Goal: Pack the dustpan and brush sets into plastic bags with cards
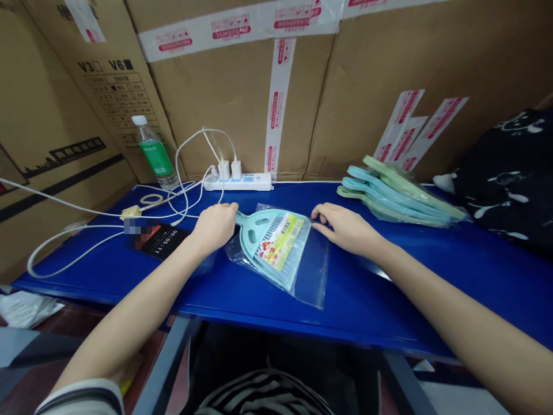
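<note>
A light teal dustpan and brush set [256, 245] lies on the blue table in a clear plastic bag [311, 279], with a yellow-green printed card [281, 242] over the bristles. My left hand [217, 226] is wrapped round its handle, which points left. At the wide end, my right hand [339, 226] is beside the bag's upper right edge. Its fingers are bent, with a gap between thumb and forefinger, and I see nothing held in them. Whether the fingertips touch the film I cannot tell.
Several bagged dustpan sets [393, 193] are piled at the back right, near a dark patterned fabric item [507, 178]. A power strip [250, 182], trailing white cables, a water bottle [156, 155] and a phone [163, 241] occupy the left. Cardboard [242, 104] walls the back.
</note>
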{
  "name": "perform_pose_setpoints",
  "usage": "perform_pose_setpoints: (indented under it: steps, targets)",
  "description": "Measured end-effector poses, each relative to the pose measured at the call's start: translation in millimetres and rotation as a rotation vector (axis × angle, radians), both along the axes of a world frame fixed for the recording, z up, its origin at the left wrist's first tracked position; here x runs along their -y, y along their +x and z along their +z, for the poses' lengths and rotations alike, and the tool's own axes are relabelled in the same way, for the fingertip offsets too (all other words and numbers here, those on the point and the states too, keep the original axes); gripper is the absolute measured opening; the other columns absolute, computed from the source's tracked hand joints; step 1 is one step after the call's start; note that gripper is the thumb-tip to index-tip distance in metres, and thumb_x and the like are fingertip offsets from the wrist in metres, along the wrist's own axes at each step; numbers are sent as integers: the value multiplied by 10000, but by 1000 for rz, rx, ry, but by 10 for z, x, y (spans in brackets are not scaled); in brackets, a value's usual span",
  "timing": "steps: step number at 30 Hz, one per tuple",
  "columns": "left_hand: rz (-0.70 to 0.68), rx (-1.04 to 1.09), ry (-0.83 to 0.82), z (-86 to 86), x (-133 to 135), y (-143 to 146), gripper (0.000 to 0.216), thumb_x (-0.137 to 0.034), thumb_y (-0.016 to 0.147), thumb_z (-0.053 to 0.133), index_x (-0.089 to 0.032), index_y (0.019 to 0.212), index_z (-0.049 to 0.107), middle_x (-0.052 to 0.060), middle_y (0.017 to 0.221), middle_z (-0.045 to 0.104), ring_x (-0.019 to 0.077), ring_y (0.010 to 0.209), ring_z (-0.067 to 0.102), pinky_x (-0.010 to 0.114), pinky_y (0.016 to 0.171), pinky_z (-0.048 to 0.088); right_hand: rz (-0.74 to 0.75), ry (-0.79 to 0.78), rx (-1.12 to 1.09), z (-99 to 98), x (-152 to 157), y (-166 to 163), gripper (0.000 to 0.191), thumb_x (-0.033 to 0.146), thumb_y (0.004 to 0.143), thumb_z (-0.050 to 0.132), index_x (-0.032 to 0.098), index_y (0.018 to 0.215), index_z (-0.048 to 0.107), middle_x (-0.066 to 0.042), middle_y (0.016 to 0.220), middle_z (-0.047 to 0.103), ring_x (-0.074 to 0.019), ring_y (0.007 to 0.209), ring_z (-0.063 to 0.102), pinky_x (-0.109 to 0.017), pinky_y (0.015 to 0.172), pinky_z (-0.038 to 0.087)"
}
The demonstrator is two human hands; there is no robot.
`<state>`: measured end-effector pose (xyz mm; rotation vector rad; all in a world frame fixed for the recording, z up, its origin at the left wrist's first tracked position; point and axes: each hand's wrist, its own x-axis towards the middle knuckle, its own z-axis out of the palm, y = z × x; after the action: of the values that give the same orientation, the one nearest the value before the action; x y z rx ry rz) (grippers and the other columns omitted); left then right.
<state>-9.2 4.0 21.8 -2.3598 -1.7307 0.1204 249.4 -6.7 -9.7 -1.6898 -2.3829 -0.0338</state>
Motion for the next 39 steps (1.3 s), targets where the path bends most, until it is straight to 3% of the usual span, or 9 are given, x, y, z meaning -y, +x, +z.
perform_pose_setpoints:
  steps: [8, 15, 19, 22, 26, 30, 33, 39]
  targets:
    - [-10, 6, 0, -4, 13, -1, 326, -69, 886, 338, -96, 1074, 604, 155, 1025, 686, 311, 973, 665, 382, 761, 525, 56, 74, 139, 8, -16, -27, 226, 179, 892, 359, 187, 952, 576, -124, 917, 640, -260, 863, 617, -341, 715, 438]
    - [-71, -18, 76, -20, 38, 1, 303, -72, 880, 360, -114, 1017, 627, 129, 963, 673, 279, 945, 656, 335, 706, 510, 113, 212, 163, -57, -46, -26, 165, 168, 888, 398, 185, 916, 560, -111, 898, 636, -237, 753, 609, -320, 652, 409]
    - [-233, -3, 140, -51, 47, 2, 274, -109, 900, 373, -135, 970, 636, 103, 922, 662, 243, 912, 640, 311, 694, 498, 148, 235, 177, -80, -58, -12, 179, 147, 890, 369, 197, 864, 540, -100, 853, 626, -227, 719, 593, -318, 648, 402]
    - [-453, 58, 105, -77, 64, -4, 259, -133, 910, 387, -142, 969, 638, 88, 935, 646, 214, 877, 624, 293, 678, 483, 166, 207, 148, -82, -63, 4, 165, 144, 881, 363, 202, 852, 515, -94, 836, 614, -226, 719, 587, -317, 650, 408]
    - [-745, 247, -50, -91, 128, -5, 245, -213, 942, 404, -164, 983, 640, 57, 939, 618, 160, 783, 599, 265, 670, 463, 188, 164, 54, -93, -68, 25, 109, 188, 882, 378, 219, 853, 478, -74, 827, 587, -222, 721, 578, -310, 643, 421]
    - [-943, 419, -259, -101, 234, 33, 202, -223, 920, 494, -196, 1036, 658, 43, 977, 612, 140, 835, 601, 236, 733, 462, 217, 116, 17, -95, -72, 39, 129, 196, 898, 352, 234, 860, 469, -59, 864, 558, -201, 694, 560, -296, 624, 416]
    - [-1027, 417, -334, -136, 298, 72, 251, -258, 871, 598, -223, 1110, 668, 48, 1013, 611, 151, 860, 611, 232, 720, 460, 225, 50, 0, -82, -70, 57, 154, 183, 902, 334, 236, 880, 477, -54, 893, 536, -186, 675, 549, -289, 615, 413]
    - [-1072, 410, -354, -206, 298, 91, 202, -277, 832, 680, -228, 1022, 727, 29, 951, 634, 136, 799, 618, 222, 667, 444, 225, -33, -38, -44, -69, 106, 153, 152, 880, 348, 238, 835, 466, -29, 863, 497, -163, 646, 517, -279, 615, 399]
